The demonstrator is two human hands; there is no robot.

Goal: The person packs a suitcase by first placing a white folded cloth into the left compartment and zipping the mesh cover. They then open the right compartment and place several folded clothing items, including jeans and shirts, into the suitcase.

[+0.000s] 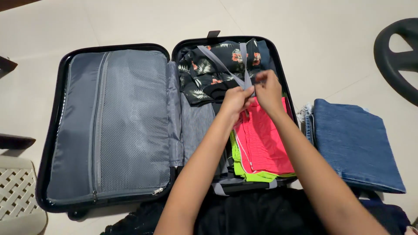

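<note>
Dark black cloth (pixel 244 217) is seen nearest the camera at the bottom edge, and beyond it an open black hard-shell suitcase (pixel 52 143) lies flat on the pale tiled floor (pixel 130 21), its grey zipped mesh divider (pixel 126 126) closed on one side and its other half already filled with a black floral shirt (pixel 204 72), pink shorts (pixel 265 139) and a lime-green garment (pixel 246 167). Folded blue denim jeans (pixel 357 143) are left outside, just beside the case. Grey elastic packing straps (pixel 226 68) are pinched above the clothes by the left hand (pixel 237 99) and right hand (pixel 267 89), apparently not yet fastened.
</note>
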